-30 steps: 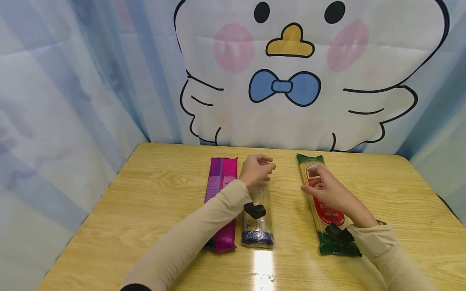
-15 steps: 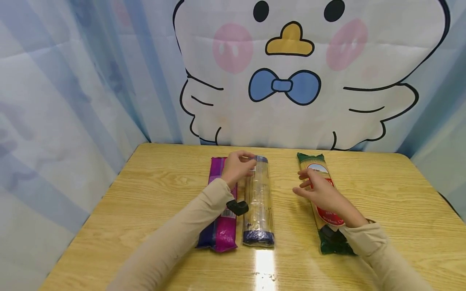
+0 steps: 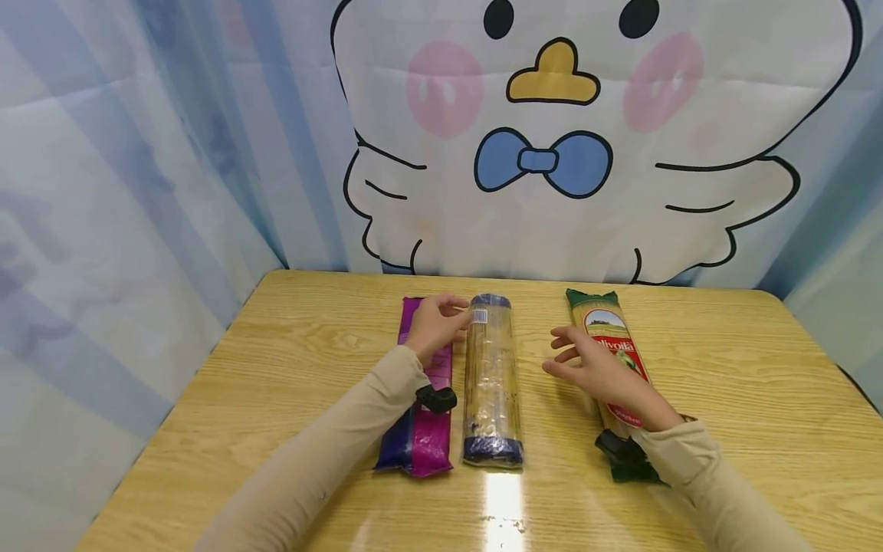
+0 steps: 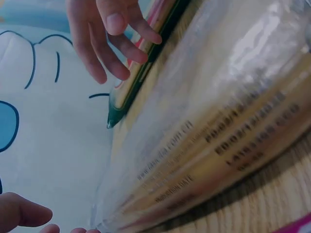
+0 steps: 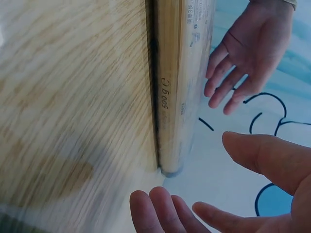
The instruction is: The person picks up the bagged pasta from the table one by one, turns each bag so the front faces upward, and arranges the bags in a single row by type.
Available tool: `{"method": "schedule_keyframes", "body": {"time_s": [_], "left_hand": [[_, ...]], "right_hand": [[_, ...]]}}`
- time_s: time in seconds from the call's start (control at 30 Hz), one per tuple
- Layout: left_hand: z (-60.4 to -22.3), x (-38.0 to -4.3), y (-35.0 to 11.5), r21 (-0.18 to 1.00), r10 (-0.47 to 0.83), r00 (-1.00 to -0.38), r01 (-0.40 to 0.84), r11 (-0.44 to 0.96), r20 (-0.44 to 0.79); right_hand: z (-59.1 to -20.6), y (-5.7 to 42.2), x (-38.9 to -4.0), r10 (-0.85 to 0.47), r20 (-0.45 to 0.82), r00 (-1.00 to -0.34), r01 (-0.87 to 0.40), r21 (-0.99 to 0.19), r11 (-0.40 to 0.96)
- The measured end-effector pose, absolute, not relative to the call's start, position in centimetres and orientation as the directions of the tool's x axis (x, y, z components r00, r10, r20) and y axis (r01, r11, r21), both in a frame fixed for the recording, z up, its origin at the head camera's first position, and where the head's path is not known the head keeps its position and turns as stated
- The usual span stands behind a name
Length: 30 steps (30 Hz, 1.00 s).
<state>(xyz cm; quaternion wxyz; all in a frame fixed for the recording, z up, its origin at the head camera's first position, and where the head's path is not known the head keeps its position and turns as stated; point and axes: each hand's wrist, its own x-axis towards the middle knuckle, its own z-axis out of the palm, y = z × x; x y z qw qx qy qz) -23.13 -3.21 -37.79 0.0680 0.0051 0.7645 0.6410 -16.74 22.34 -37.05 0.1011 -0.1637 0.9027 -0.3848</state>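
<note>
Three long packs lie on the wooden table. My left hand (image 3: 433, 328), fingers loosely bent, is over the upper part of a pink and purple pack (image 3: 433, 445). Its fingertips are beside a transparent pack of dry noodles (image 3: 492, 376) with dark blue ends; whether they touch it is unclear. In the left wrist view, printed dates show on this noodle pack (image 4: 233, 131). My right hand (image 3: 607, 379) holds nothing, its fingers spread over the left edge of a green-ended spaghetti pack (image 3: 610, 326) with a red label. The right wrist view shows the right thumb (image 5: 265, 155) apart from the fingers.
The table (image 3: 297, 368) has light wood grain and a far edge close to a curtain (image 3: 552, 230) printed with a cartoon bird. Wood surface separates the transparent pack from the spaghetti pack. A black wrist camera (image 3: 436, 399) sits at the left cuff.
My left hand has moved left, off the transparent pack and over the pink one, uncovering the transparent pack. My right hand has shifted slightly left and toward me. The packs look nearly unmoved.
</note>
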Motion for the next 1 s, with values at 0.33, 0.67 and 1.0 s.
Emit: {"method": "schedule_keyframes", "body": {"time_s": [0.33, 0.67, 1.0], "left_hand": [[-38.7, -23.0, -3.7, 0.980, 0.118, -0.983, -0.120, 0.157, -0.139], [-38.7, -22.8, -3.6, 0.975, 0.163, -0.975, -0.119, 0.187, -0.150], [-38.2, -22.5, -3.3, 0.957, 0.238, -0.945, -0.171, 0.234, -0.226]], "right_hand": [[-37.3, 21.8, -17.2, -0.399, -0.095, -0.912, -0.204, -0.740, 0.641], [-37.8, 21.0, -17.9, -0.419, -0.136, -0.898, -0.180, -0.756, 0.630], [-38.4, 20.0, -18.3, -0.449, -0.240, -0.861, -0.009, -0.875, 0.485]]}}
